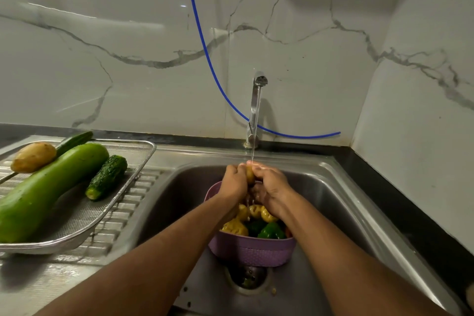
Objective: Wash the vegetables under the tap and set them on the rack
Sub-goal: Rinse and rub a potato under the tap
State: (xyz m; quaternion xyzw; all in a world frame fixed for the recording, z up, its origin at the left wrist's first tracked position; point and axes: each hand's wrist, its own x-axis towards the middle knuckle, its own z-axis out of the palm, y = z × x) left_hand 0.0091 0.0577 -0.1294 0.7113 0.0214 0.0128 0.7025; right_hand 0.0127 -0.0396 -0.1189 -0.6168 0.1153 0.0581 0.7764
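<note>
Marble-veined wall behind, steel sink below, tap running a thin stream straight down. Both hands under that stream over the purple basket: left hand and right hand curled around one small potato, gripping it between them. Potato held roughly upright, long axis close to vertical, top end toward the falling water, most of it hidden by fingers.

More potatoes and green peppers waiting in the basket beneath. Already on the rack at left: large bottle gourd lying diagonally, bitter gourd beside it, big potato resting against the gourd, cucumber behind.

Likely trouble: wet skin, slippery grip, potato squirting out and dropping into the basket or onto the open drain. Also possible on the carry left: rack crowded, round potato set on the slope of the gourd rolling off onto the ribbed drainboard.
</note>
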